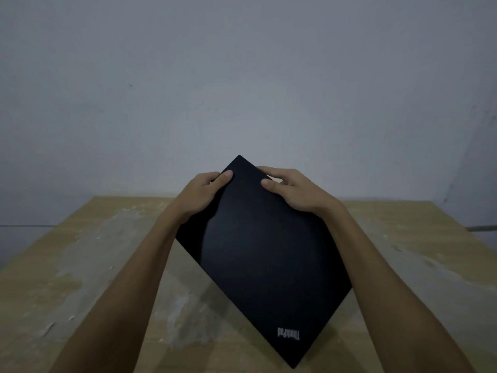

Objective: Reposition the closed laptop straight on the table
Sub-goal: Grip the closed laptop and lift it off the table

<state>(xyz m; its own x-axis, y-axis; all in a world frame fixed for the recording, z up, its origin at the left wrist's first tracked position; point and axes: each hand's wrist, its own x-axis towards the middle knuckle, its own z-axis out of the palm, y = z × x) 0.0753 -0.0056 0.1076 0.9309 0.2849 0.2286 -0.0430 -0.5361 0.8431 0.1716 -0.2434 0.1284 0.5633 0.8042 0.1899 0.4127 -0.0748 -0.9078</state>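
Note:
A closed black laptop (258, 254) with a grey logo near its near corner is turned diagonally, one corner pointing away from me. Its far end is raised off the wooden table (80, 278) and tilted toward me. My left hand (201, 193) grips the far left edge, thumb on the lid. My right hand (290, 191) grips the far right edge the same way, fingers curled behind the lid. Whether the near corner touches the table I cannot tell.
The light wooden table top has pale worn patches on the left and centre. A plain grey wall (242, 76) stands right behind the table's far edge.

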